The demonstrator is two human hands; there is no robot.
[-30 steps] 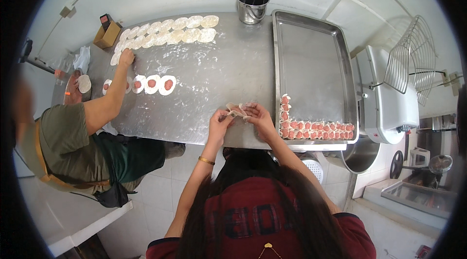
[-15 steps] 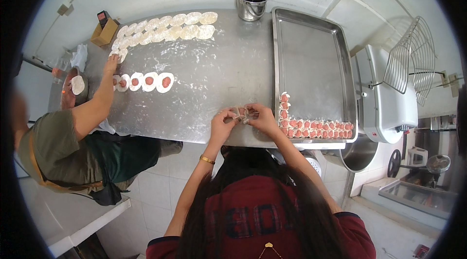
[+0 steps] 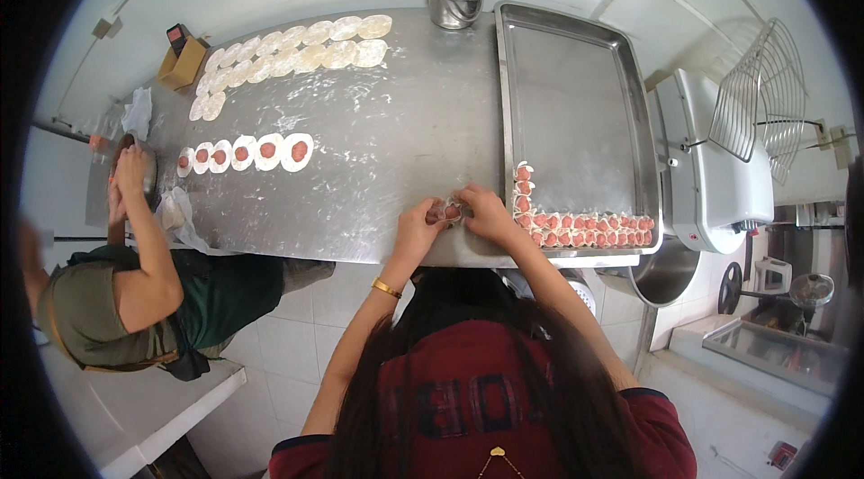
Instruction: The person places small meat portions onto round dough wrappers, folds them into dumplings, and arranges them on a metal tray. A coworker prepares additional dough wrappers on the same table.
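Between the fingertips of my left hand (image 3: pixel 418 225) and my right hand (image 3: pixel 484 212) is a dumpling (image 3: pixel 452 211), its thin wrapper drawn up around pinkish-red filling. Both hands pinch its edges just above the front of the steel table (image 3: pixel 396 146). Beside my right hand lies a large metal tray (image 3: pixel 506 92). Open-topped filled dumplings (image 3: pixel 585 238) stand in it in two rows along the near edge, with several more up the left side. To my left, a row of round wrappers (image 3: pixel 267 151) topped with filling lies flat on the table.
Floured wrappers (image 3: pixel 297 60) overlap in rows at the back left. A co-worker's hands (image 3: pixel 129 175) are over a bowl at the left end. A steel bucket (image 3: pixel 456 4) stands at the back, a cardboard box (image 3: pixel 183 62) at far left. A white machine (image 3: pixel 711 173) borders the tray.
The co-worker's hand has left the wrappers and moved back to the bowl at the left. Another filled wrapper shows in the row. My hands still pinch the dumpling, its wrapper gathered closer around the filling.
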